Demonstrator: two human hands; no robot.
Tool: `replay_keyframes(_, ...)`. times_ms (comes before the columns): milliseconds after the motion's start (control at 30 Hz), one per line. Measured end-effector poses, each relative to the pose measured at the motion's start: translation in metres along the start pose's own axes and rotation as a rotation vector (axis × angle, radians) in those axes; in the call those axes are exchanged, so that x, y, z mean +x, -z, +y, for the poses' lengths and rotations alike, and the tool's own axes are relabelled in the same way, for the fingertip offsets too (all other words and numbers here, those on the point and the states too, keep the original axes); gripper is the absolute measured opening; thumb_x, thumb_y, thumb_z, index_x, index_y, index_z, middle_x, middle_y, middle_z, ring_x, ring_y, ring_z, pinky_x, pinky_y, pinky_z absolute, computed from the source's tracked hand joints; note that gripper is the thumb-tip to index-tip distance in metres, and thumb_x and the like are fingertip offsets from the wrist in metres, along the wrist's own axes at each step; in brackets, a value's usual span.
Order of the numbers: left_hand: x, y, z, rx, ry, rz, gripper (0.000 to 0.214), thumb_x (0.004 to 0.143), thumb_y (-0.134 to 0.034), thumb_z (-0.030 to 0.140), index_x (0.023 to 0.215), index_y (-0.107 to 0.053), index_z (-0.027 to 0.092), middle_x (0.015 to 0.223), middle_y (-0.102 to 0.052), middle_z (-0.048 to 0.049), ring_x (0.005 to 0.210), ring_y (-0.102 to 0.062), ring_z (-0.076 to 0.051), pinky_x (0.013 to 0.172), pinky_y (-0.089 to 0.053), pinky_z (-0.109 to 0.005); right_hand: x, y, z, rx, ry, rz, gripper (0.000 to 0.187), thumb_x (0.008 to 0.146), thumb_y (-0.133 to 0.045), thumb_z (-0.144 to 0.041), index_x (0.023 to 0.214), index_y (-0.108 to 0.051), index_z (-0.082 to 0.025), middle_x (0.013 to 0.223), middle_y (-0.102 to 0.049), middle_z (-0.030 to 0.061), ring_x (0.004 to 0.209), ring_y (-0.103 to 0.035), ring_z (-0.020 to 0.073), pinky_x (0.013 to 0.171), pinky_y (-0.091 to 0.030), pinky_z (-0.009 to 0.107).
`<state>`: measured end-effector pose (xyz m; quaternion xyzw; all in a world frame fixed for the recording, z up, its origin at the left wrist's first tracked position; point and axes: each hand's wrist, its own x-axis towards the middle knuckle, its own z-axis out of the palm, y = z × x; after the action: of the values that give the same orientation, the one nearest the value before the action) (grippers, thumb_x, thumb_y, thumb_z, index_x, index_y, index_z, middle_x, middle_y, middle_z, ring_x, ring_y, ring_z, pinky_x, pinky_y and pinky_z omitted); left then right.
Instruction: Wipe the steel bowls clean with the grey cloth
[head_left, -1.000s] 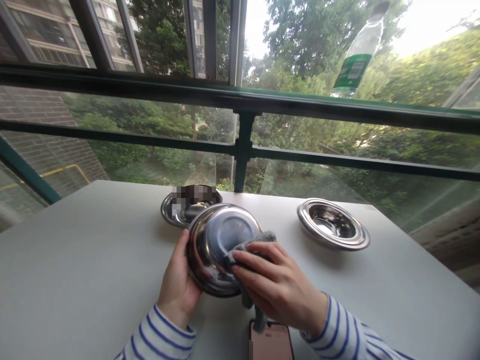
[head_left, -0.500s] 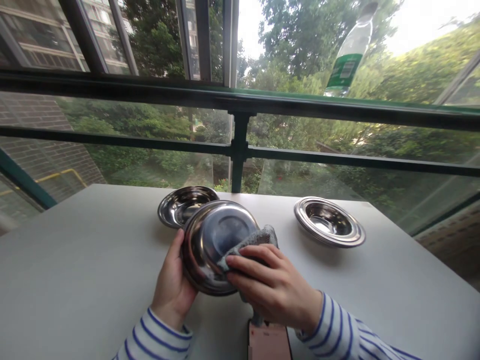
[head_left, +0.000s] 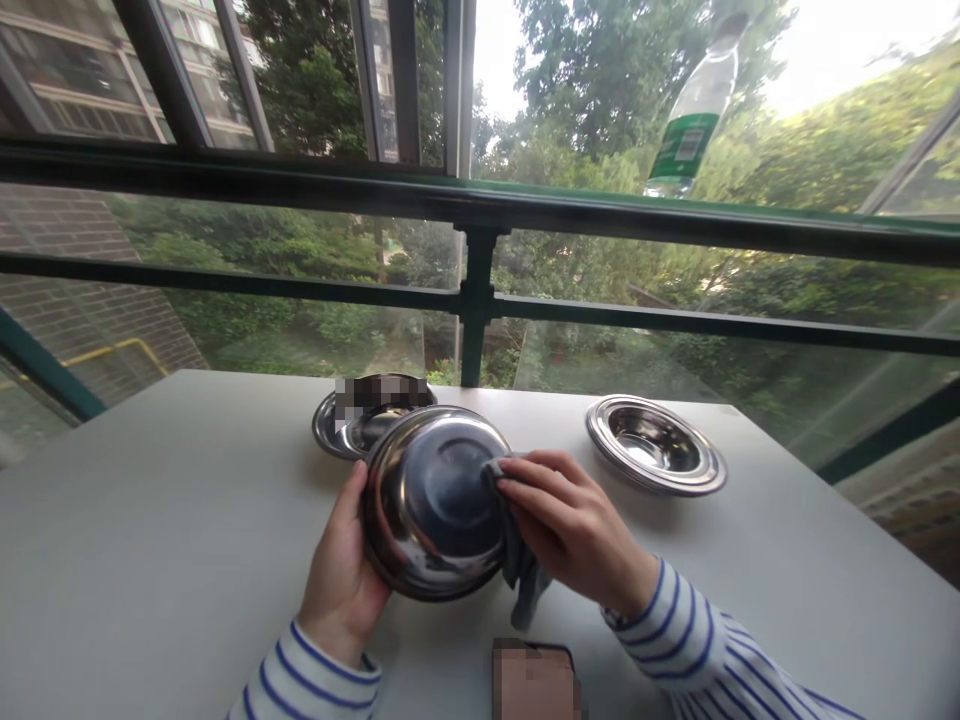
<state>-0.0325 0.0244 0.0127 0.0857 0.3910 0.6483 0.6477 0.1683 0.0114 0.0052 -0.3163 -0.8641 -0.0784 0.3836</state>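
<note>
My left hand (head_left: 341, 575) grips the left rim of a shiny steel bowl (head_left: 431, 505), which is tilted up with its underside towards me. My right hand (head_left: 574, 525) is closed on a grey cloth (head_left: 517, 560) and presses it against the bowl's right side; the cloth's tail hangs down below my fingers. Both sleeves are white with blue stripes.
A second steel bowl (head_left: 349, 428) sits on the white table (head_left: 150, 520) just behind the held one, and a third (head_left: 655, 443) stands to the right. A phone (head_left: 536, 680) lies at the near edge. A green railing (head_left: 480, 210) with a plastic bottle (head_left: 690, 115) runs behind.
My right hand has slid the cloth from the bowl's lower middle up to its right edge. The bowl now shows more of its underside. My left hand keeps its grip.
</note>
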Motion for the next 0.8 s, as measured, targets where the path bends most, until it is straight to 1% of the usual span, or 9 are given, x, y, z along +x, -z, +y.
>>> replay_keyframes(167,0.0,0.0,-0.001,0.016,0.007,-0.015,0.027,0.087,-0.047,0.024,0.087,-0.071,0.012,0.078,-0.074,-0.0083,0.086,-0.068,-0.022,0.082,-0.054,-0.035,0.001,0.004,-0.005,0.033,0.089,-0.098,0.027,0.082,-0.052,-0.013,0.109,-0.058,-0.016,0.113,-0.063,0.0086,0.099,-0.053,0.0235,0.081,-0.051,0.041)
replay_keyframes(233,-0.001,-0.001,-0.001,0.024,0.01,-0.031,0.026,0.086,-0.048,0.024,0.088,-0.071,0.012,0.079,-0.074,-0.0084,0.086,-0.068,-0.023,0.082,-0.053,-0.035,0.001,0.005,-0.005,0.024,0.074,-0.069,0.028,0.083,-0.051,-0.012,0.11,-0.058,-0.016,0.114,-0.063,0.0087,0.101,-0.053,0.023,0.083,-0.051,0.041)
replay_keyframes(367,-0.002,-0.001,0.001,0.033,0.018,-0.04,0.025,0.085,-0.05,0.024,0.087,-0.072,0.013,0.077,-0.074,-0.0075,0.088,-0.068,-0.023,0.084,-0.052,-0.034,0.0,0.001,-0.003,-0.004,-0.019,0.046,0.029,0.084,-0.049,-0.01,0.111,-0.057,-0.016,0.118,-0.06,0.011,0.106,-0.05,0.0238,0.086,-0.049,0.043)
replay_keyframes(500,-0.001,0.0,0.006,0.015,-0.005,-0.04,0.028,0.087,-0.047,0.025,0.091,-0.071,0.013,0.078,-0.075,-0.0072,0.088,-0.068,-0.023,0.085,-0.052,-0.035,-0.004,-0.004,-0.01,0.033,0.104,-0.012,0.03,0.081,-0.054,-0.011,0.111,-0.058,-0.014,0.119,-0.06,0.0098,0.106,-0.05,0.0238,0.088,-0.049,0.041)
replay_keyframes(533,-0.001,0.0,0.007,0.01,-0.005,-0.045,0.028,0.087,-0.046,0.025,0.091,-0.071,0.013,0.079,-0.075,-0.0071,0.088,-0.068,-0.023,0.085,-0.052,-0.035,-0.005,-0.005,-0.01,0.034,0.111,-0.008,0.03,0.081,-0.055,-0.011,0.111,-0.058,-0.014,0.119,-0.06,0.0096,0.106,-0.05,0.0236,0.088,-0.049,0.041)
replay_keyframes(600,-0.002,0.0,0.006,0.008,0.004,-0.053,0.027,0.086,-0.047,0.025,0.09,-0.071,0.014,0.079,-0.075,-0.0067,0.089,-0.068,-0.023,0.085,-0.052,-0.035,-0.004,-0.005,-0.008,0.031,0.04,0.047,0.031,0.082,-0.055,-0.011,0.112,-0.058,-0.016,0.119,-0.059,0.0099,0.106,-0.05,0.0233,0.088,-0.049,0.041)
replay_keyframes(700,-0.003,0.0,0.003,0.022,0.013,-0.05,0.024,0.085,-0.05,0.023,0.089,-0.071,0.014,0.076,-0.075,-0.0058,0.088,-0.068,-0.022,0.085,-0.052,-0.034,-0.003,-0.004,-0.004,0.036,-0.134,0.133,0.031,0.084,-0.051,-0.01,0.114,-0.057,-0.018,0.122,-0.057,0.0108,0.107,-0.048,0.0234,0.087,-0.049,0.043)
replay_keyframes(733,-0.003,0.0,0.003,0.025,0.014,-0.048,0.023,0.085,-0.05,0.023,0.09,-0.071,0.014,0.076,-0.075,-0.0057,0.089,-0.068,-0.022,0.085,-0.052,-0.034,-0.003,-0.004,-0.005,0.04,-0.154,0.137,0.031,0.084,-0.051,-0.01,0.114,-0.057,-0.018,0.122,-0.057,0.0108,0.108,-0.048,0.0236,0.087,-0.049,0.043)
replay_keyframes(800,-0.002,0.001,0.004,0.02,0.008,-0.042,0.025,0.085,-0.05,0.025,0.092,-0.071,0.014,0.076,-0.075,-0.0058,0.09,-0.068,-0.023,0.086,-0.052,-0.035,-0.004,-0.005,-0.008,0.051,-0.097,0.102,0.032,0.083,-0.053,-0.01,0.114,-0.057,-0.017,0.121,-0.057,0.0107,0.108,-0.048,0.0241,0.088,-0.049,0.043)
